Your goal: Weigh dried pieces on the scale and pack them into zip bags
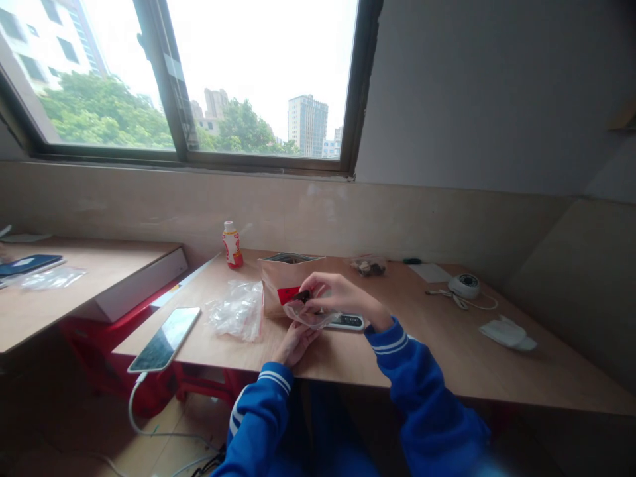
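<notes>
My left hand (299, 341) is closed on the lower part of a small clear plastic bag (320, 320) near the front edge of the table. Just above the bag's mouth, my right hand (332, 293) pinches a small dark brown piece (303, 296) whose kind I cannot make out. Behind both hands stands an opened brown paper pouch (273, 281) with a red label; its contents are hidden. A flat white device with a black button panel (348, 322), perhaps a scale, lies partly covered beneath my right hand.
Left of the pouch lies a pile of clear zip bags (238, 310), with a charging phone (166, 339) nearer the edge. A drink bottle (232, 245) stands behind. Toward the right are a filled clear bag (368, 265), a round white device (464, 285) and a white crumpled item (507, 332).
</notes>
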The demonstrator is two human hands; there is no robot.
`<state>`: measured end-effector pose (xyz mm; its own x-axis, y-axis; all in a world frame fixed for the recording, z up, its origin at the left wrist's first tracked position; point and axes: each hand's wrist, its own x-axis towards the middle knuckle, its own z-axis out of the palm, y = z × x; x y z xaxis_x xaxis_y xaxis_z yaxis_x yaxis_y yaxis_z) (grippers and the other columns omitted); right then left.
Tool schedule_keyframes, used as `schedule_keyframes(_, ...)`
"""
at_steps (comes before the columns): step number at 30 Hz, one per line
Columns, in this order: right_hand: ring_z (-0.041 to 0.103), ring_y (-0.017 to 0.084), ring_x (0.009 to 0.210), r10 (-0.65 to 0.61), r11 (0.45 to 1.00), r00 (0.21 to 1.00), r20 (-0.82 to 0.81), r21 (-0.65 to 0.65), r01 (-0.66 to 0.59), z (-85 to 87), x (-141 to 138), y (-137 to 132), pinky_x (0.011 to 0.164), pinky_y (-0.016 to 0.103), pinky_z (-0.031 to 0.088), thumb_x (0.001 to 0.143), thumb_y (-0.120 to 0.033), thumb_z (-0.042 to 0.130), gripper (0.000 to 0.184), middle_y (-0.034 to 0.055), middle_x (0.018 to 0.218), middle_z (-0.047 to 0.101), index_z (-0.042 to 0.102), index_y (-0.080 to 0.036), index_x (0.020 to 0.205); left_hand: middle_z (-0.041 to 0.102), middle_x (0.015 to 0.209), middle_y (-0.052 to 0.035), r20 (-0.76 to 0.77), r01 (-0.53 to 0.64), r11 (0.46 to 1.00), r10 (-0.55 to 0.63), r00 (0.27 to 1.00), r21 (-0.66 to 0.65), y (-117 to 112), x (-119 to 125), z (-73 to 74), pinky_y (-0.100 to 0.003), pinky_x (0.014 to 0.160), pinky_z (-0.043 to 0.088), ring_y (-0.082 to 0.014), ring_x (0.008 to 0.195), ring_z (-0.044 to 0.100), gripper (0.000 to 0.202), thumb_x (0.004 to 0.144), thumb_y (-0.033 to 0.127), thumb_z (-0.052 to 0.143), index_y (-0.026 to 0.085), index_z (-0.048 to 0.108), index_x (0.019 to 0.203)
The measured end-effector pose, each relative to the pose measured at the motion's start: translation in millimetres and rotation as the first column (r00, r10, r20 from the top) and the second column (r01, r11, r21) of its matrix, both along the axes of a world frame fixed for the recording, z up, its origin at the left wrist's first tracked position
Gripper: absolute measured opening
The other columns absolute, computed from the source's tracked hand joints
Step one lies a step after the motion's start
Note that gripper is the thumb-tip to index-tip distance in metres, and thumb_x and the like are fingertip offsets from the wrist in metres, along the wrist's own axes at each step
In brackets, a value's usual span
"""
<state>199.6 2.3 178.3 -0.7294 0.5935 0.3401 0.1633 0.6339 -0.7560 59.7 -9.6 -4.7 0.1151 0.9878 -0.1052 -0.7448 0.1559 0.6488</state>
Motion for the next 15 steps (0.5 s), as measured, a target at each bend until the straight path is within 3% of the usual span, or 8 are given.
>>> schedule_keyframes(3,0.065,0.015,0.083,-0.115,0.991,0.954,-0.276,0.032,0.129,21.6,-17.7,10.9,0.078,0.029,0.053,0.076,-0.026,0.069,0.028,0.0029,0.097,0.067,0.061,-0.019,0.102,0.068,0.112,-0.0090,-0.012,0.019,1.000,-0.019,1.000,-0.006,-0.5,-0.3,0.8,-0.038,0.101,0.044,-0.0231,0.104,0.065,0.048,0.076,0.011,0.066,0.020,0.054,0.122)
schedule_keyframes(6,0.065,0.014,0.081,-0.206,0.961,0.864,-0.460,0.069,0.266,26.1,-42.8,32.0,0.078,0.027,0.054,0.076,-0.024,0.069,0.032,0.0021,0.098,0.066,0.059,-0.020,0.106,0.067,0.116,-0.0100,-0.023,0.031,0.999,-0.030,0.999,0.017,-0.6,-1.0,-0.8,-0.037,0.102,0.043,-0.0231,0.106,0.064,0.052,0.078,0.012,0.065,0.021,0.050,0.127)
schedule_keyframes(8,0.065,0.014,0.081,-0.215,0.952,0.867,-0.450,0.102,0.290,20.7,-56.7,45.8,0.078,0.028,0.054,0.078,-0.022,0.067,0.029,0.0019,0.097,0.067,0.060,-0.020,0.107,0.067,0.116,-0.0108,-0.023,0.036,0.999,-0.035,0.999,0.029,-0.5,-1.3,-2.9,-0.036,0.101,0.044,-0.0232,0.107,0.064,0.050,0.079,0.012,0.064,0.020,0.051,0.126)
schedule_keyframes(11,0.064,0.016,0.094,-0.144,0.945,0.953,-0.268,0.249,0.213,8.4,-68.0,57.4,0.088,0.032,0.051,0.082,-0.020,0.063,0.026,0.0041,0.104,0.067,0.063,-0.020,0.109,0.068,0.113,-0.0117,-0.023,0.035,0.999,-0.034,0.999,0.042,0.2,-1.7,-6.3,-0.035,0.100,0.044,-0.0239,0.107,0.064,0.046,0.080,0.012,0.064,0.019,0.052,0.124)
schedule_keyframes(13,0.058,0.020,0.108,-0.133,0.907,0.978,-0.163,0.377,0.186,2.7,-68.8,57.3,0.098,0.037,0.045,0.085,-0.021,0.062,0.026,0.0073,0.114,0.064,0.065,-0.021,0.110,0.069,0.112,-0.0117,-0.021,0.029,0.998,-0.028,0.999,0.052,1.0,-2.0,-8.3,-0.035,0.100,0.045,-0.0244,0.106,0.064,0.045,0.080,0.014,0.065,0.019,0.053,0.124)
schedule_keyframes(15,0.050,0.021,0.119,-0.170,0.863,0.970,-0.173,0.449,0.232,1.7,-64.3,52.6,0.105,0.039,0.038,0.088,-0.023,0.058,0.027,0.0097,0.123,0.059,0.064,-0.020,0.114,0.069,0.109,-0.0107,-0.017,0.024,0.998,-0.023,1.000,0.055,1.8,-2.3,-9.5,-0.035,0.100,0.045,-0.0243,0.106,0.064,0.047,0.079,0.014,0.066,0.019,0.053,0.124)
